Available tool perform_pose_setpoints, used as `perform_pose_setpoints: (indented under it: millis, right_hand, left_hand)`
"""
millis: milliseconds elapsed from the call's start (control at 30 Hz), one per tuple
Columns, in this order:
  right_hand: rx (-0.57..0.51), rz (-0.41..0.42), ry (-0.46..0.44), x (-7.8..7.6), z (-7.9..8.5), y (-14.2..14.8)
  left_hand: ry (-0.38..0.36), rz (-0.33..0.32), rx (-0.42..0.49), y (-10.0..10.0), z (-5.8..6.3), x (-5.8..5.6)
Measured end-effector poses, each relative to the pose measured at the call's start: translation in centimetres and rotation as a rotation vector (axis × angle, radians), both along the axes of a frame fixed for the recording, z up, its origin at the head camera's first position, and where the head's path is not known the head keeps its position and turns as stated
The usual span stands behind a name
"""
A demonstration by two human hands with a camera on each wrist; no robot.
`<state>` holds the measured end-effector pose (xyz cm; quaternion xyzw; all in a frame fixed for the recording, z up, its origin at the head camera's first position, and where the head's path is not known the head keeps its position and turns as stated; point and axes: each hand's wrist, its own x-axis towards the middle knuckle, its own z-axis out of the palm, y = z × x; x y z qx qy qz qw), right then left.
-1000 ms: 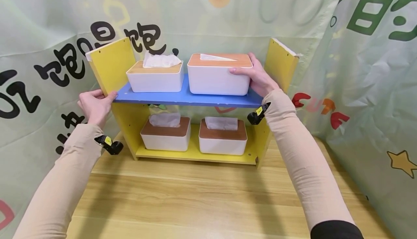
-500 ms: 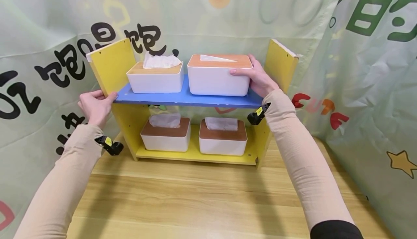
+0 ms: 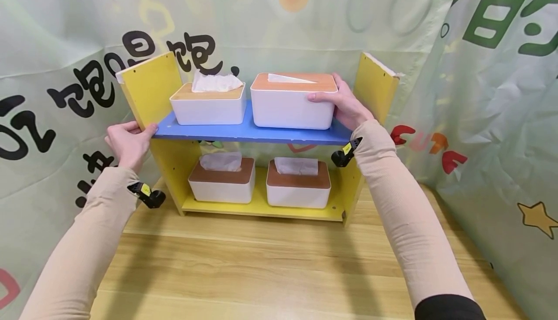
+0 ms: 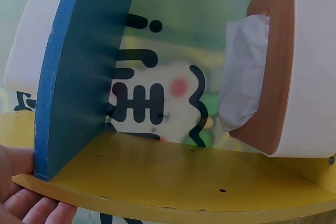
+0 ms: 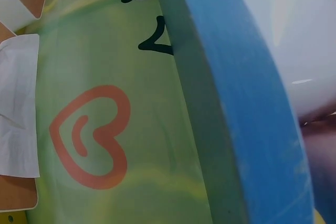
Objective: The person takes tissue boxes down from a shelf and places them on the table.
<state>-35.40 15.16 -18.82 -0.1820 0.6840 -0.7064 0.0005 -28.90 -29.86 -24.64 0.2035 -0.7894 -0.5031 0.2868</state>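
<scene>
My right hand [image 3: 346, 104] grips the right end of a large white tissue box [image 3: 289, 109] with a wooden lid, thumb along its front and fingers behind. That box stands on the blue middle board [image 3: 209, 132] of a small yellow shelf unit [image 3: 152, 85]. Part of its white side shows beyond the board in the right wrist view. With my left hand [image 3: 130, 143] I hold the front edge of the unit's left panel [image 4: 157, 177], the thumb beside the blue board's end. A second tissue box [image 3: 207, 111], tissue sticking out, sits left on the same board.
Below, two brown-lidded tissue boxes, a left one [image 3: 221, 191] and a right one [image 3: 298, 195], rest on the yellow bottom board [image 3: 261, 210]. The unit stands on a wood-grain table [image 3: 244, 271]. Printed cloth [image 3: 261, 20] hangs behind and at both sides.
</scene>
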Motion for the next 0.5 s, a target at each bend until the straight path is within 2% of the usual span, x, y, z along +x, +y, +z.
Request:
perform_pose_setpoints:
  millis: [500]
  right_hand:
    - [-0.031, -0.020, 0.031, 0.10, -0.13, -0.04]
  left_hand:
    - [0.008, 0.000, -0.001, -0.02, -0.02, -0.01]
